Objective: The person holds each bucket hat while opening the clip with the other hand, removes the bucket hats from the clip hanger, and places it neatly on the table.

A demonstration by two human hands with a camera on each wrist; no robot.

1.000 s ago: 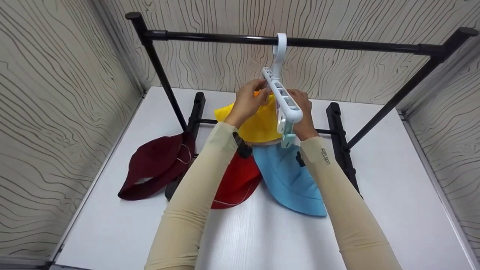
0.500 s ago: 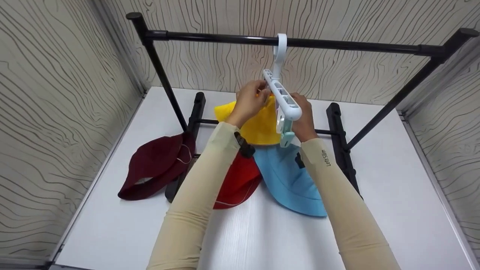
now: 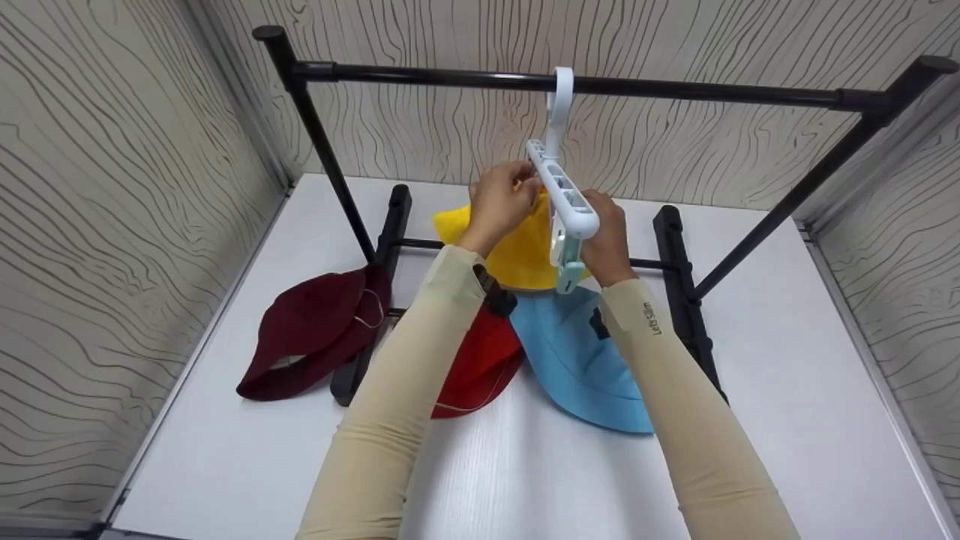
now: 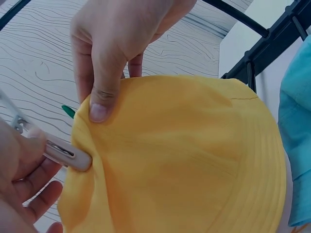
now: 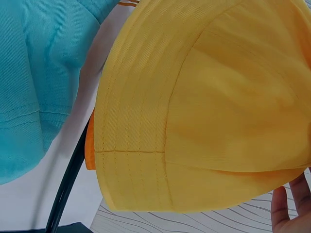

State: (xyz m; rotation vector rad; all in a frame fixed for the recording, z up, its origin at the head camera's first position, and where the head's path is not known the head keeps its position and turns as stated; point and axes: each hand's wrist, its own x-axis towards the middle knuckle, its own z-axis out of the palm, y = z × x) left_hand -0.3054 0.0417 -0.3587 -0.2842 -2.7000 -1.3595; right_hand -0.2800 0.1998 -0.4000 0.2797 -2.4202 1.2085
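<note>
In the head view, a yellow bucket hat [image 3: 517,251] hangs below a white clip hanger [image 3: 566,195] hooked on a black rail. My left hand [image 3: 501,202] pinches the crown of the hat, the thumb lying on the near side of the cloth in the left wrist view. A pale pinkish clip [image 4: 68,154] meets the hat's crown just beside that thumb. My right hand [image 3: 607,236], partly behind the hanger in the head view, holds this clip by its back end, thumb over it. A mint-green clip [image 3: 570,274] dangles at the hanger's near end.
A black garment rack [image 3: 450,76] stands on the white table [image 3: 510,480]. Lying beneath the hands are a red hat [image 3: 480,360] and a light blue bucket hat [image 3: 585,367]. A maroon hat [image 3: 307,326] rests at the left against the rack's foot.
The hanger's near end and its mint-green clip have swung slightly to the left. Both hands stay nearly in place around the yellow hat.
</note>
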